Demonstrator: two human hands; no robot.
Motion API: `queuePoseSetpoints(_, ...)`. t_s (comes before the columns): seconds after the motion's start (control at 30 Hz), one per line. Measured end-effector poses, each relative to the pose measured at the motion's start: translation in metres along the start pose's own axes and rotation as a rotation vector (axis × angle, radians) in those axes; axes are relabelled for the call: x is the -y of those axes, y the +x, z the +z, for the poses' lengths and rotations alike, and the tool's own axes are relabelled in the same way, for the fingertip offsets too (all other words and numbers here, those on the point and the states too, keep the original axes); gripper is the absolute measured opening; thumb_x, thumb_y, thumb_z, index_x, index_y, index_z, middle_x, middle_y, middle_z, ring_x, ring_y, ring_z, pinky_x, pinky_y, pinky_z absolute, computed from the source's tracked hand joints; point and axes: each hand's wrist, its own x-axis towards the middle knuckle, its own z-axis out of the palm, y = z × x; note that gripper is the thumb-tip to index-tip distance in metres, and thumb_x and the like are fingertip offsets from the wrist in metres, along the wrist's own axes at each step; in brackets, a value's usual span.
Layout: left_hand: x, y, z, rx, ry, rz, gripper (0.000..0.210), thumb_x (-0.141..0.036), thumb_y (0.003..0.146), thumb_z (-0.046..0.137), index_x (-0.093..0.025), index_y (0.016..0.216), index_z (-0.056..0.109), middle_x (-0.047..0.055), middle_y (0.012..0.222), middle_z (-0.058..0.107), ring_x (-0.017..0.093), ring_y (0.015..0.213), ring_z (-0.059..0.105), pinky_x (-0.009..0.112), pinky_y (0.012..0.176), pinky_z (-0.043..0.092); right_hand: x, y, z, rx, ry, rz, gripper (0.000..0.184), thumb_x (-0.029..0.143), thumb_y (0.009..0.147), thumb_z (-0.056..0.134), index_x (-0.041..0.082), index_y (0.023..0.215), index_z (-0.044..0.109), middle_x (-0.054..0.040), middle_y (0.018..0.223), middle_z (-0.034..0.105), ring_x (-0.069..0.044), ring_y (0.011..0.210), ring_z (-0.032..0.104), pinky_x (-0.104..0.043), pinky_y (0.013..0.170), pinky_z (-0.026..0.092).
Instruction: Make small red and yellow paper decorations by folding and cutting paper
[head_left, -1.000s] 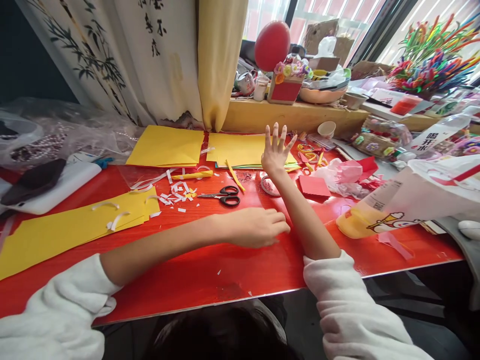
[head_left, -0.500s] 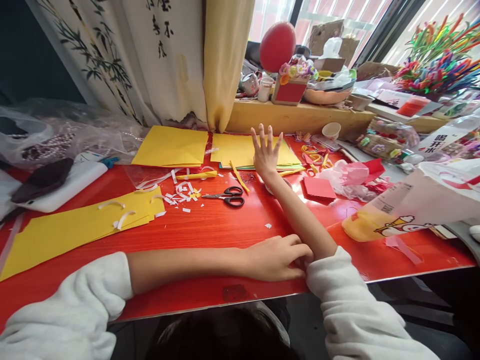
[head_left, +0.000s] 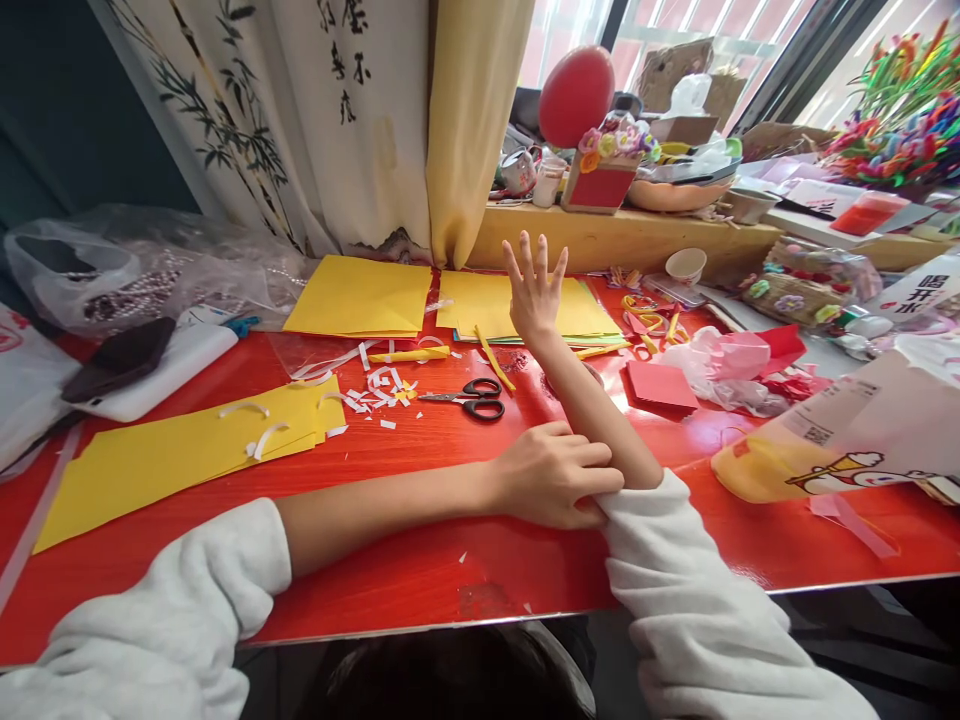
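The left hand curls at the right sleeve; whether it grips, I cannot tell. The right hand is spread wide. Sleeve adjusting, it seems, needs firm pinching.

- Along the surface's back edge: left paper stack, right paper stack.
- Before these: scraps, then scissors to the right.
- Toward the left edge: paper sheets.
- In the back left corner: plastic bag.
- Toward the right edge: drink cup.

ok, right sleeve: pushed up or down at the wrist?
Pushed up: the right sleeve is bunched in folds, leaving the right forearm bare.
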Motion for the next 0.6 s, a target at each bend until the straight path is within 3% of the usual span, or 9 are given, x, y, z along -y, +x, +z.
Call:
queuePoseSetpoints(0.1, 0.007, 0.001, -0.002, -0.066, 0.051, -0.01, 0.022, -0.03, 0.087, 0.041, -0.021, 0.086, 0.061, 0.002, 0.079, 0.06, 0.014, 0.071, 0.055, 0.033, 0.069, 0.033, -0.002, 0.01, 0.005, -0.109, 0.007, -0.003, 0.069, 0.0, 0.085, 0.028, 0.014, 0.15, 0.008, -0.0114, 0.157, 0.004, -0.031, 0.143, -0.003, -0.065, 0.105, -0.005)
queuePoseSetpoints(0.17, 0.013, 0.004, -0.012, -0.042, 0.041, 0.035, 0.025, -0.03, 0.088, 0.039, -0.021, 0.088, 0.062, 0.003, 0.081, 0.061, 0.014, 0.071, 0.054, 0.032, 0.069, 0.034, -0.005, 0.015, 0.007, -0.164, 0.005, -0.003, 0.068, 0.001, 0.085, 0.029, 0.014, 0.15, 0.011, -0.0118, 0.156, 0.007, -0.031, 0.143, -0.001, -0.065, 0.105, -0.004)
queuePoseSetpoints(0.27, 0.038, 0.008, -0.042, 0.206, -0.05, 0.111, 0.03, -0.034, 0.091, 0.037, -0.02, 0.095, 0.063, 0.005, 0.097, 0.064, 0.015, 0.082, 0.056, 0.029, 0.071, 0.037, -0.01, 0.021, 0.004, -0.216, 0.003, 0.018, 0.071, 0.002, 0.084, 0.033, 0.018, 0.15, 0.013, -0.0102, 0.156, 0.009, -0.031, 0.143, 0.001, -0.064, 0.106, -0.004)
queuePoseSetpoints(0.3, 0.051, 0.007, -0.055, 0.312, -0.098, 0.03, 0.029, -0.037, 0.09, 0.04, -0.02, 0.097, 0.063, 0.005, 0.102, 0.064, 0.015, 0.086, 0.056, 0.027, 0.071, 0.038, -0.012, 0.021, 0.001, -0.219, 0.008, 0.032, 0.073, 0.002, 0.082, 0.036, 0.019, 0.15, 0.013, -0.0099, 0.157, 0.008, -0.032, 0.143, 0.002, -0.064, 0.107, -0.003)
queuePoseSetpoints(0.4, 0.101, -0.012, -0.093, 0.652, -0.123, -0.411, 0.029, -0.034, 0.087, 0.043, -0.021, 0.103, 0.064, 0.004, 0.1, 0.066, 0.015, 0.082, 0.058, 0.023, 0.065, 0.039, -0.01, 0.01, -0.011, -0.173, 0.066, 0.051, 0.081, 0.006, 0.078, 0.046, 0.018, 0.15, 0.011, -0.0125, 0.156, 0.008, -0.037, 0.141, 0.006, -0.063, 0.108, 0.006)
queuePoseSetpoints(0.5, 0.148, -0.044, -0.115, 0.687, 0.258, -0.71, 0.029, -0.021, 0.082, 0.044, -0.019, 0.095, 0.07, 0.009, 0.099, 0.066, 0.018, 0.086, 0.058, 0.025, 0.07, 0.038, 0.003, -0.024, -0.023, -0.079, 0.19, -0.079, 0.079, 0.012, 0.077, 0.049, 0.011, 0.149, 0.015, -0.0186, 0.154, 0.011, -0.038, 0.139, 0.013, -0.056, 0.109, 0.017)
queuePoseSetpoints(0.6, 0.177, -0.07, -0.123, 0.696, 0.378, -0.818, 0.03, -0.025, 0.083, 0.045, -0.023, 0.099, 0.07, 0.008, 0.098, 0.066, 0.021, 0.092, 0.058, 0.028, 0.08, 0.039, 0.021, -0.076, -0.032, 0.015, 0.333, -0.264, 0.076, 0.019, 0.08, 0.05, 0.011, 0.148, 0.016, -0.0195, 0.15, 0.017, -0.035, 0.139, 0.014, -0.054, 0.109, 0.022)
